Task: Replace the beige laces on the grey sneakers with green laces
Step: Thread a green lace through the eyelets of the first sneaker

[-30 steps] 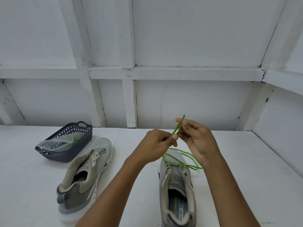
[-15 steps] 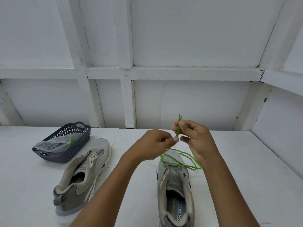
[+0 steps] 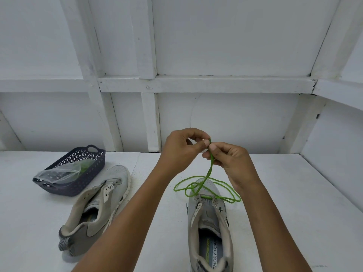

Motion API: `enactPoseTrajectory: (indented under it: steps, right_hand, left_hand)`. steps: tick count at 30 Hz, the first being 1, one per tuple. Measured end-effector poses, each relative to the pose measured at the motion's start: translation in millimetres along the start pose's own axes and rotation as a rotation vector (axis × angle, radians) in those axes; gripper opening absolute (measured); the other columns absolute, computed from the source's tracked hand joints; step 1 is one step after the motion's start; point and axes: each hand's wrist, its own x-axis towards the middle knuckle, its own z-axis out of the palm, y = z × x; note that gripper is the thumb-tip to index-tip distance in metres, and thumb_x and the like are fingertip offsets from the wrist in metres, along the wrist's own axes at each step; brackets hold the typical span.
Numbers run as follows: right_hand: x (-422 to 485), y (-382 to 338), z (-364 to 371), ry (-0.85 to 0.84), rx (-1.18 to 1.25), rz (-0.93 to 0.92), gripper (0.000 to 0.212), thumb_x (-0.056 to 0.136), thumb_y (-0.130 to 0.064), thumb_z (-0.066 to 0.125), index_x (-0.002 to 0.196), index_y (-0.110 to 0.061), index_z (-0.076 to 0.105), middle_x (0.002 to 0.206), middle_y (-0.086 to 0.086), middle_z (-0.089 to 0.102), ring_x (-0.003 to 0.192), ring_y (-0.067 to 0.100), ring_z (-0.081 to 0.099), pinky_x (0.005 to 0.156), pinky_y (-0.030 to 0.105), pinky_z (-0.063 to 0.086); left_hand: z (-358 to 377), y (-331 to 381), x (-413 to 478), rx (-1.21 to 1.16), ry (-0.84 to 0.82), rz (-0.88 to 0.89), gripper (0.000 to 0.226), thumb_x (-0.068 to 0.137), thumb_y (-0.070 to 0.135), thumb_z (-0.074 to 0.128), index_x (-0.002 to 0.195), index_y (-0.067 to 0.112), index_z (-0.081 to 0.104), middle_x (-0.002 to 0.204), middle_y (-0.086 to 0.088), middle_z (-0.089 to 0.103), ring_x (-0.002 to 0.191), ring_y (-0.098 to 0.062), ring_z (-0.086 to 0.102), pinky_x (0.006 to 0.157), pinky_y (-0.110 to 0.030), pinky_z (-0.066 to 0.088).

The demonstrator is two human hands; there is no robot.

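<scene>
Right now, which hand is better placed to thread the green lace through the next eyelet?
Probably the right hand: its fingers curl round the green lace below the tip, above the threaded sneaker. The left hand only pinches the tip.

White surface [image 3: 284, 203]: dark basket [image 3: 78, 186] toward far-left corner; grey sneaker [image 3: 112, 193] beside it; second grey sneaker [image 3: 208, 213] at near edge, centre-right.

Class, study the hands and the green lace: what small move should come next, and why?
Probably bring one end of the green lace down and thread it through the next empty eyelet. The left hand and right hand pinch it above the sneaker, where it crosses only the lowest eyelets; those higher up look bare.
</scene>
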Motion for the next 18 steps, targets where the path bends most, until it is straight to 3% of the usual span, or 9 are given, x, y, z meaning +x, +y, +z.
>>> enactPoseTrajectory:
  steps: [5, 11, 14, 18]
  right_hand:
    - [1.6, 0.7, -0.1, -0.002, -0.014, -0.004, 0.016, 0.096, -0.016, 0.059, 0.093, -0.017, 0.075, 0.077, 0.000, 0.074, 0.078, 0.009, 0.068, 0.076, 0.028, 0.050]
    - [4.2, -1.2, 0.6, -0.023, -0.074, 0.001, 0.019, 0.098, -0.021, 0.056, 0.092, -0.019, 0.074, 0.079, -0.002, 0.074, 0.081, 0.010, 0.066, 0.076, 0.032, 0.049]
    - [4.5, -1.4, 0.3, -0.043, -0.082, 0.012, 0.020, 0.099, -0.021, 0.055, 0.091, -0.019, 0.073, 0.078, -0.004, 0.073, 0.082, 0.010, 0.066, 0.077, 0.034, 0.048]
    - [3.6, -3.0, 0.1, -0.073, -0.086, 0.015, 0.026, 0.092, -0.038, 0.057, 0.090, -0.018, 0.073, 0.077, -0.004, 0.072, 0.083, 0.010, 0.067, 0.079, 0.035, 0.051]
  left_hand:
    - [-0.8, -0.4, 1.4, -0.058, -0.037, -0.039, 0.010, 0.088, 0.015, 0.073, 0.085, 0.025, 0.073, 0.074, 0.012, 0.064, 0.062, -0.019, 0.044, 0.053, -0.028, 0.040]
    - [-1.1, -0.6, 1.9, -0.124, -0.052, -0.102, 0.003, 0.092, 0.016, 0.068, 0.089, 0.018, 0.069, 0.080, 0.009, 0.063, 0.058, -0.006, 0.047, 0.052, -0.021, 0.043]
    - [-1.8, -3.0, 2.2, -0.137, -0.081, -0.102, 0.003, 0.093, 0.017, 0.067, 0.094, 0.018, 0.069, 0.083, 0.007, 0.063, 0.063, -0.008, 0.050, 0.054, -0.023, 0.044]
    - [-2.4, -2.8, 2.9, -0.142, -0.120, -0.061, 0.009, 0.093, 0.024, 0.069, 0.096, 0.018, 0.075, 0.074, 0.009, 0.065, 0.064, -0.010, 0.050, 0.052, -0.020, 0.042]
